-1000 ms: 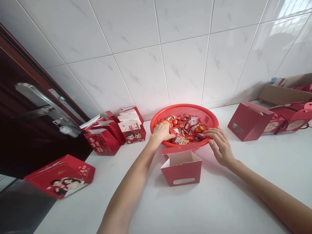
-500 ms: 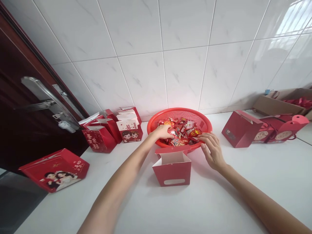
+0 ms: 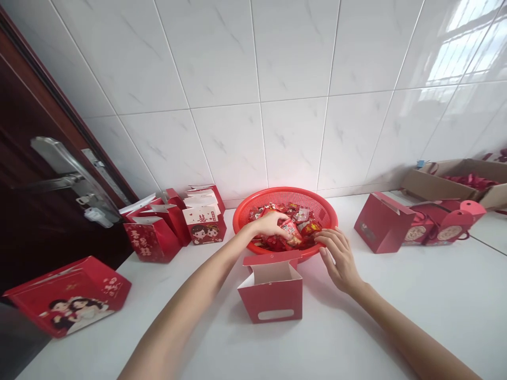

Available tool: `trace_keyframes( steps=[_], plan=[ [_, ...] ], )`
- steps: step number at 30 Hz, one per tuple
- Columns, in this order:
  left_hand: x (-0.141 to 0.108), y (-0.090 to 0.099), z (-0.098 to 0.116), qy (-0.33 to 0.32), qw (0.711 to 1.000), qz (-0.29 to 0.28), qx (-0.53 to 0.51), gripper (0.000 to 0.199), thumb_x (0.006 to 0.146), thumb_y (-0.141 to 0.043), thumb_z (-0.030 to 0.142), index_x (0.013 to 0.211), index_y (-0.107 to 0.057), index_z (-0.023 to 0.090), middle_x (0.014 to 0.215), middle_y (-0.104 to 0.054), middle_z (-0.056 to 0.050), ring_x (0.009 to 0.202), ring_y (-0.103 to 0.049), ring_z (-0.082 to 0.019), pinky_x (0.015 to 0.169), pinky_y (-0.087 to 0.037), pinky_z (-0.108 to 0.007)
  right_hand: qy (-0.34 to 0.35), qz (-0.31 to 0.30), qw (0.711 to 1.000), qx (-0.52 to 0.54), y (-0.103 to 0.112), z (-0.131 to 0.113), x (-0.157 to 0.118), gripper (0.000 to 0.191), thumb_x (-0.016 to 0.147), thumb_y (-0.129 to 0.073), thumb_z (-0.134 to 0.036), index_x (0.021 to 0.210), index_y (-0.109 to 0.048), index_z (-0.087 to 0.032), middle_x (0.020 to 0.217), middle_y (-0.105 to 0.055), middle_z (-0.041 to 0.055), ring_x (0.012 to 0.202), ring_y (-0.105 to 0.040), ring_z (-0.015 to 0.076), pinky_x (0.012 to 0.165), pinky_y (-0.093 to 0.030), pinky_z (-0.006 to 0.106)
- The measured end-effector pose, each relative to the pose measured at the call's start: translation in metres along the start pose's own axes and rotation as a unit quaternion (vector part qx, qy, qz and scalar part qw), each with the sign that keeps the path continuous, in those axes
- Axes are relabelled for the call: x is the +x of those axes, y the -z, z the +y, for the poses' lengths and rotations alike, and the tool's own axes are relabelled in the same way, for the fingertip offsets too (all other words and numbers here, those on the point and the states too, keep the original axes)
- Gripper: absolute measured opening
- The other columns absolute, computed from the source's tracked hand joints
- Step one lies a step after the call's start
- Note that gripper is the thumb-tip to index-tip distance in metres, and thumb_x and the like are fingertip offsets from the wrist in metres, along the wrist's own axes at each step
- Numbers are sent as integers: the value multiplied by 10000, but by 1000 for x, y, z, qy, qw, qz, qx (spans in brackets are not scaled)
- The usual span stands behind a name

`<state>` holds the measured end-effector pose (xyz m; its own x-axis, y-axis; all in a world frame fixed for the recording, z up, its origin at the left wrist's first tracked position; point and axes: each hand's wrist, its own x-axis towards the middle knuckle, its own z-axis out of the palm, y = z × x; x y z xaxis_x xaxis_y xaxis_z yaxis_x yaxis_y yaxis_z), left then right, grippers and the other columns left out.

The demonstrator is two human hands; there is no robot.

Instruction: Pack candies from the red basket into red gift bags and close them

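Marbled white tiles rise behind a pale countertop, and all the action is in the red mesh basket close to the wall: the left hand has shifted right, off the left edge of the wrapped sweets and in toward the middle! And now the pinch shows: thumb and fingers look narrowed around a pinkish-red candy packet, tilted at the top of the heap, inside the rim. Half a second ago those fingers were buried among the wrappers, their hold unclear; so one packet seems picked out from the rest, though it isn't clear of the basket yet. Over on the right, steady as ever: the right hand stays at the near-right rim, fingers loosely bent and apart, with no sweet visible in them. Just nearer than the basket stands an open red gift box, mouth up, flap on its far side; its floor is hidden, so its contents I cannot tell.
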<state>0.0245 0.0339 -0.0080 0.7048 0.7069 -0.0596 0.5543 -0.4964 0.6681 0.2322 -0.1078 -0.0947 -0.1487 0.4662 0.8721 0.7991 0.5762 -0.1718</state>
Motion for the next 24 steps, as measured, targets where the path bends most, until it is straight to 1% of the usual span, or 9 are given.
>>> trace_keyframes(
  steps=[3, 5, 7, 10, 12, 14, 17, 20, 24],
  plan=[
    [0, 3, 1, -29, 991, 75, -110, 388, 644, -791, 404, 935, -689, 169, 993, -725, -41, 963, -665, -254, 859, -497, -336, 3, 0, 1000, 1, 1, -1, 1, 203, 1023, -423, -193, 1143, -586, -215, 1108, -697, 93, 1117, -608, 251, 1048, -430, 464],
    [0, 5, 1, -7, 983, 118, -142, 375, 681, -765, 384, 971, -684, 160, 1012, -725, -54, 941, -666, -239, 848, -511, -337, 4, -1, 1000, -1, 1, -2, 1, 201, 1019, -427, -188, 1142, -584, -213, 1105, -698, 94, 1119, -607, 253, 1049, -428, 462],
    [1, 6, -1, 30, 979, 152, -129, 396, 689, -760, 346, 1031, -690, 158, 1052, -726, -67, 932, -667, -230, 826, -520, -322, 2, -3, 1000, -1, 1, -1, 1, 201, 1016, -428, -184, 1141, -582, -218, 1107, -697, 92, 1114, -609, 253, 1048, -427, 461],
    [0, 10, -7, 77, 977, 174, -95, 571, 692, -724, 251, 1251, -647, 165, 1164, -718, -91, 885, -677, -216, 750, -523, -293, -3, -4, 1000, 1, 1, -1, 0, 208, 1013, -424, -186, 1137, -587, -226, 1109, -696, 88, 1109, -614, 253, 1049, -427, 463],
    [-2, 13, -11, 105, 977, 170, -77, 709, 697, -676, 191, 1397, -564, 170, 1143, -734, -92, 787, -682, -210, 664, -514, -291, -5, -4, 1000, 4, 1, 0, 0, 213, 1013, -421, -190, 1135, -591, -228, 1109, -697, 87, 1111, -616, 253, 1053, -426, 465],
    [-5, 17, -16, 123, 977, 167, -54, 761, 700, -648, 159, 1451, -524, 187, 1122, -750, -78, 746, -686, -209, 632, -510, -294, -6, -3, 1000, 5, 0, 0, 0, 215, 1012, -421, -193, 1135, -593, -228, 1109, -698, 87, 1114, -616, 254, 1056, -425, 468],
    [-7, 20, -19, 125, 975, 181, -19, 691, 700, -657, 143, 1385, -586, 209, 1265, -716, -62, 959, -701, -231, 776, -538, -291, -7, -5, 1000, 4, 0, -1, 0, 213, 1012, -424, -190, 1139, -590, -231, 1109, -698, 89, 1114, -617, 259, 1054, -429, 476],
    [-9, 19, -19, 120, 970, 209, 8, 596, 698, -687, 147, 1288, -642, 213, 1367, -667, -48, 1230, -619, -258, 978, -499, -302, -7, -11, 1000, 0, 1, -1, 0, 222, 1014, -418, -191, 1152, -585, -236, 1112, -698, 94, 1112, -621, 267, 1047, -434, 490],
    [-12, 18, -16, 119, 958, 260, 25, 605, 744, -688, 168, 1339, -595, 226, 1476, -587, -44, 1365, -530, -240, 1112, -417, -305, -4, -20, 1000, -4, 2, 0, 0, 223, 1019, -413, -199, 1160, -582, -237, 1110, -698, 94, 1104, -623, 269, 1048, -431, 496]
  ],
)
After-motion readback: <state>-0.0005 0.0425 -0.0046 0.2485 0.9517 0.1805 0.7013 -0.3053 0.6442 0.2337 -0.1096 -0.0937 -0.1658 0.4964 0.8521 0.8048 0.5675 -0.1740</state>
